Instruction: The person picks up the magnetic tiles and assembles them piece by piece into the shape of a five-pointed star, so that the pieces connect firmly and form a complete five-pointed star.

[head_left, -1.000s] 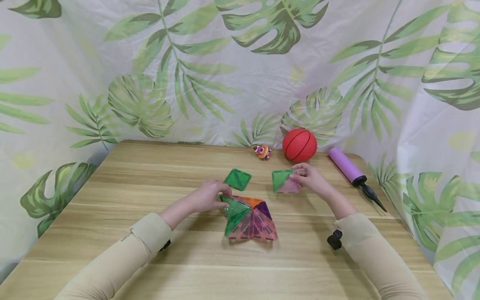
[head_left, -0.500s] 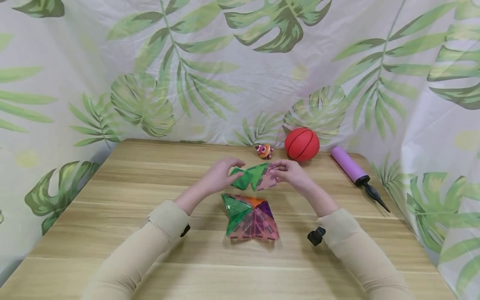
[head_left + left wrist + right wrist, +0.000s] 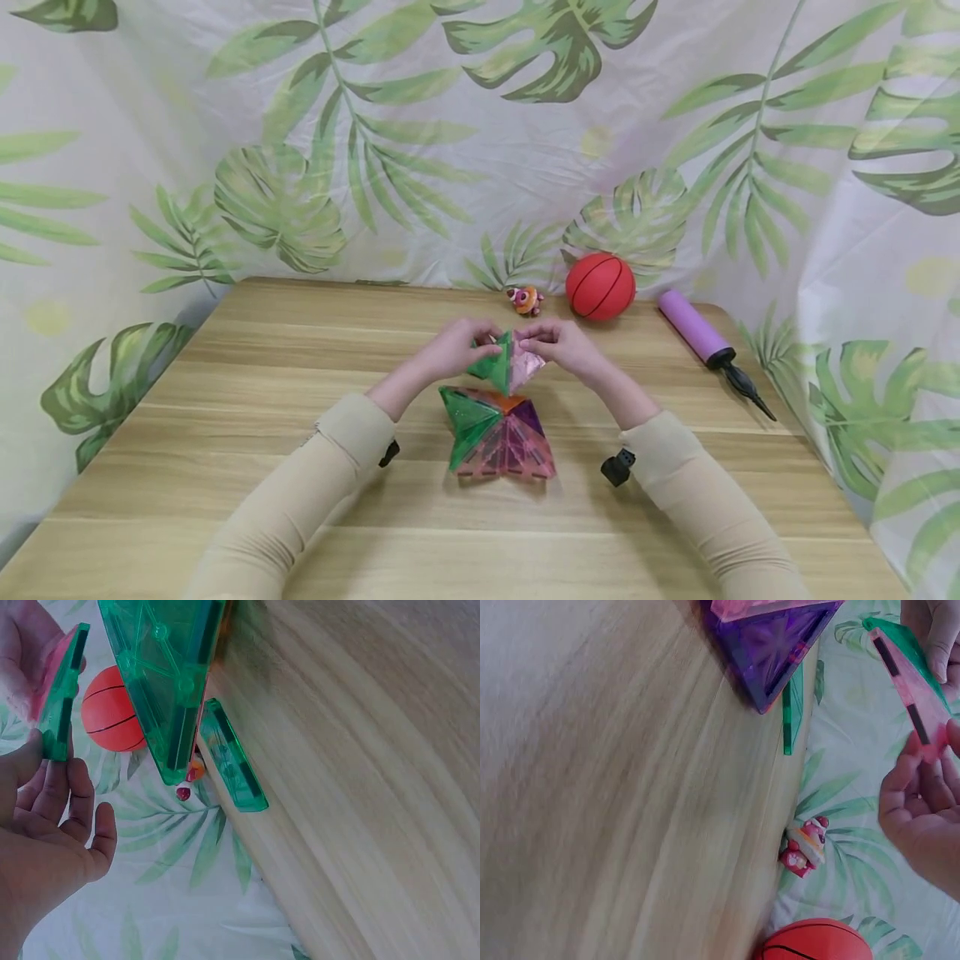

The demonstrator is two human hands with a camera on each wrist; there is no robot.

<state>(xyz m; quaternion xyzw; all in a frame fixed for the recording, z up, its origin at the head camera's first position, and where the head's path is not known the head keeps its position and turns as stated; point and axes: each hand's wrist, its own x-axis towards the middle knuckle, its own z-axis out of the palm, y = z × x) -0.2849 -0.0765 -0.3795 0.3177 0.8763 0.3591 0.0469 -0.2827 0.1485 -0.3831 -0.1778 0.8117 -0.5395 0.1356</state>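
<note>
My left hand (image 3: 453, 350) pinches a green translucent triangular magnetic tile (image 3: 60, 724) between thumb and fingers. My right hand (image 3: 572, 348) pinches a pink triangular tile (image 3: 915, 697) that meets the green one along an edge. The pair is folded at that edge and held above the table. Just in front of it, in the head view, stands a star-like structure (image 3: 501, 433) of green, pink, orange and purple tiles. Another flat green piece (image 3: 234, 761) lies on the table behind the structure; in the head view it is mostly hidden by the left hand and the held tiles.
Along the back of the wooden table (image 3: 300, 333) are a small pink and orange figurine (image 3: 526, 300), a red toy basketball (image 3: 600, 287) and a purple hand pump (image 3: 697, 329) with a black nozzle. A leaf-patterned cloth (image 3: 420, 150) hangs behind the table.
My left hand has left the structure and taken hold of the joined pair's green tile. My right hand has brought the pair leftward, and the flat pair is now folded.
</note>
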